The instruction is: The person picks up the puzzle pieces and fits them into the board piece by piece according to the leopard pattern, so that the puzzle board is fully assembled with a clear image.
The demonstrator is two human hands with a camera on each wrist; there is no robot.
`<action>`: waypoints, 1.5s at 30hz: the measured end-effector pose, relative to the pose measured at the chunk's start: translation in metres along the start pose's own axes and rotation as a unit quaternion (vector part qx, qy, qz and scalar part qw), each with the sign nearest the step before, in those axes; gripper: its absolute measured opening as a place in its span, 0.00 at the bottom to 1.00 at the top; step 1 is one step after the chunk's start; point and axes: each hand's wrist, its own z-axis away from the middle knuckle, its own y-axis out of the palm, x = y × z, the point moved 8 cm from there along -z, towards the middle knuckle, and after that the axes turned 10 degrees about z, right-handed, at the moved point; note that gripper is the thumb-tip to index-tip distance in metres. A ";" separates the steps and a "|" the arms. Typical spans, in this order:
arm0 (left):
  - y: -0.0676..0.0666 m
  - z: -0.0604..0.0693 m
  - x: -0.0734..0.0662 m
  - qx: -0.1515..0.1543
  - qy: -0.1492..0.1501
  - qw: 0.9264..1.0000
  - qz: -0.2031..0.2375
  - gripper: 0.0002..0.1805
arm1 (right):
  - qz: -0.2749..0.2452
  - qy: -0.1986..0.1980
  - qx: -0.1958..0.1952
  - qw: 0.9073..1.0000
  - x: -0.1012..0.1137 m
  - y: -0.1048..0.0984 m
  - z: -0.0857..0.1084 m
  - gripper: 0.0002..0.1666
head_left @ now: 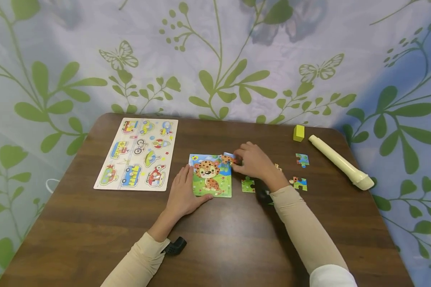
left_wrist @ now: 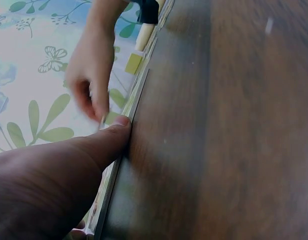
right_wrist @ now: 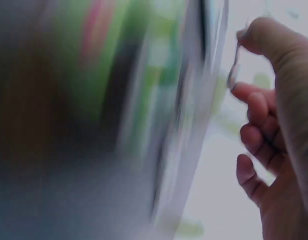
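Observation:
A square leopard picture puzzle (head_left: 210,179) lies flat on the brown table. My left hand (head_left: 182,193) rests at its left side, with straight fingers along the left edge and the thumb at the lower edge. My right hand (head_left: 251,161) is at the upper right corner, pinching a jigsaw piece (head_left: 227,159) between thumb and fingertips. The right wrist view shows the pinched piece (right_wrist: 234,67) edge-on, thin and tilted. From the head view I cannot tell whether it touches the board. Loose jigsaw pieces lie to the right, including a green one (head_left: 248,185) beside the board.
Two more jigsaw pieces, an upper one (head_left: 302,160) and a lower one (head_left: 300,183), lie farther right. Behind them stand a yellow block (head_left: 299,133) and a cream tube (head_left: 339,161). At the left lies a vehicle peg board (head_left: 136,154). A leafy cloth (head_left: 215,59) hangs behind the table.

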 end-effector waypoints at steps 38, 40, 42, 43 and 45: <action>-0.001 -0.001 0.000 -0.006 0.007 1.000 -0.010 0.63 | 0.043 0.009 0.052 0.998 0.087 0.005 -0.054 0.15; 0.000 -0.001 -0.001 -0.005 0.008 1.000 -0.007 0.63 | 0.045 0.008 0.061 0.997 0.088 0.005 -0.054 0.18; 0.001 0.000 0.000 -0.003 0.007 1.000 -0.004 0.63 | 0.044 0.008 0.070 0.997 0.088 0.007 -0.055 0.21; 0.001 0.000 0.000 -0.002 0.008 1.000 -0.003 0.63 | 0.043 0.008 0.073 0.996 0.088 0.007 -0.055 0.22; 0.002 -0.001 0.000 -0.003 0.009 1.000 -0.003 0.62 | 0.039 0.009 0.075 0.996 0.088 0.008 -0.055 0.24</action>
